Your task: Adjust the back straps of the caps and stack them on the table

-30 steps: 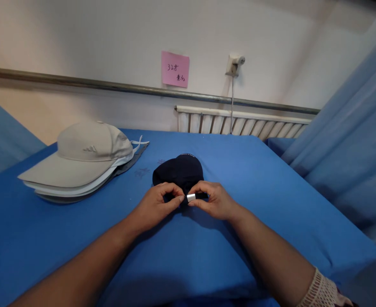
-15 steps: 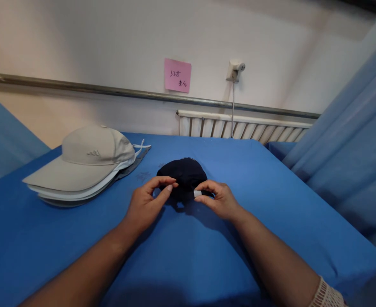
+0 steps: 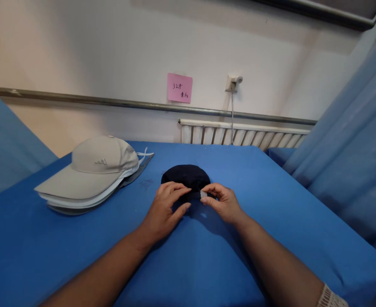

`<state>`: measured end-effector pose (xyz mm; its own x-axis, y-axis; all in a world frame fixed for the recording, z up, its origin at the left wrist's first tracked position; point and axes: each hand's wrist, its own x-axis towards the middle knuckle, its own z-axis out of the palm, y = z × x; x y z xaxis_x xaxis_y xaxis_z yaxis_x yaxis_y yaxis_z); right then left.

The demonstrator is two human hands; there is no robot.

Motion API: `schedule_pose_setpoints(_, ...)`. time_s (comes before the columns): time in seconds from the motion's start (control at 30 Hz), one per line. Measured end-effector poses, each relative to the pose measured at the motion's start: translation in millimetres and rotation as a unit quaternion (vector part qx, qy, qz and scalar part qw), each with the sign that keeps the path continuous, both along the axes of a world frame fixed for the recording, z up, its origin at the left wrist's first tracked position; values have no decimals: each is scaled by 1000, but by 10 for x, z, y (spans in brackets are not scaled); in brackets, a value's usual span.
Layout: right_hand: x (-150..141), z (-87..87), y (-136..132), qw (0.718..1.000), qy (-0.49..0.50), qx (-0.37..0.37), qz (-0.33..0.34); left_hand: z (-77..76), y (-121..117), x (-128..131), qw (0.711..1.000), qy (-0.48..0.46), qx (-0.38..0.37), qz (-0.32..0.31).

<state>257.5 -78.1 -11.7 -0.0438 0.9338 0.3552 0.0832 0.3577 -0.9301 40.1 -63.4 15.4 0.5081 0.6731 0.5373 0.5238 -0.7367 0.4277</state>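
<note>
A dark navy cap [image 3: 186, 172] lies on the blue-covered table, its crown away from me and its strap end toward me. My right hand [image 3: 221, 202] pinches the cap's strap at a small silver buckle [image 3: 203, 194] between thumb and fingers. On the other side, my left hand [image 3: 170, 209] is at the cap's near left edge, with thumb and fingers apart around the left part of the strap. Its fingertips touch or nearly touch the dark fabric; I cannot tell which. Both hands partly hide the cap's lower edge.
A stack of several caps, with a beige cap [image 3: 100, 157] on top, lies on the table [image 3: 255, 247] at left. Behind stand a metal rail [image 3: 120, 102], a radiator [image 3: 239, 132], a plugged-in socket [image 3: 232, 84] and a pink note [image 3: 180, 88]. Blue curtains [image 3: 344, 140] hang at both sides.
My left hand let go beside the buckle, drew back left, then came back to the strap with its fingers apart. The right hand keeps its pinch at the buckle. The view has tilted up slightly.
</note>
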Motion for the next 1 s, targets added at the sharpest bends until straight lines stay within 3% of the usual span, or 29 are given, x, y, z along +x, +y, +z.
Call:
schedule_pose_setpoints(0.27,-62,33,-61,994,-100,51,18,23,-23,51,997,-45,-65,-2)
schedule_pose_setpoints(0.47,-77,60,-67,989,-124,75,18,67,-65,55,997,-36,-64,-6)
schedule_pose_setpoints(0.83,-147,-28,-31,991,-117,70,4,37,-114,109,986,90,140,16)
schedule_pose_setpoints(1.0,-193,-57,-11,996,-83,36,21,47,-99,117,977,110,180,-9)
